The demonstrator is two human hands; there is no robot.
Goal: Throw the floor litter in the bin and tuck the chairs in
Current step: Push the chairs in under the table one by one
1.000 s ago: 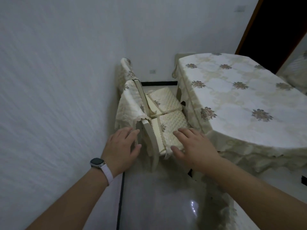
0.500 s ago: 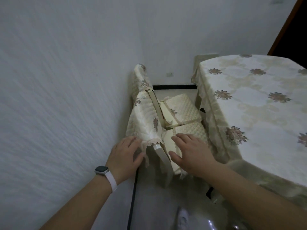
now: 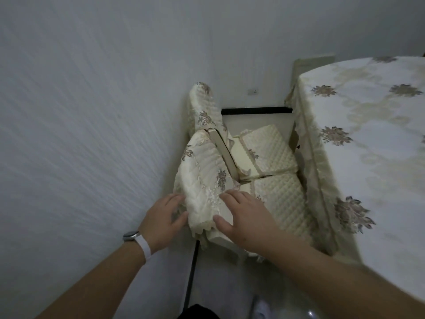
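Note:
Two cream chairs stand side by side between the wall and the table. The near chair (image 3: 207, 180) has a quilted floral cover over its backrest and a quilted seat cushion (image 3: 278, 199). My left hand (image 3: 163, 217) presses the wall side of that backrest. My right hand (image 3: 243, 217) grips its seat side, thumb under the cover's edge. The far chair (image 3: 204, 104) stands behind it, its seat (image 3: 264, 148) partly under the table. No litter or bin is in view.
The table (image 3: 368, 139) with a floral cloth fills the right side, its cloth hanging close to the chair seats. A white wall (image 3: 80, 134) runs along the left, very close to the chair backs. Glossy floor (image 3: 220, 286) lies below.
The view has moved closer to the chairs and to the left. Both hands have closed in from hovering beside the near chair's backrest to clasping it on either side.

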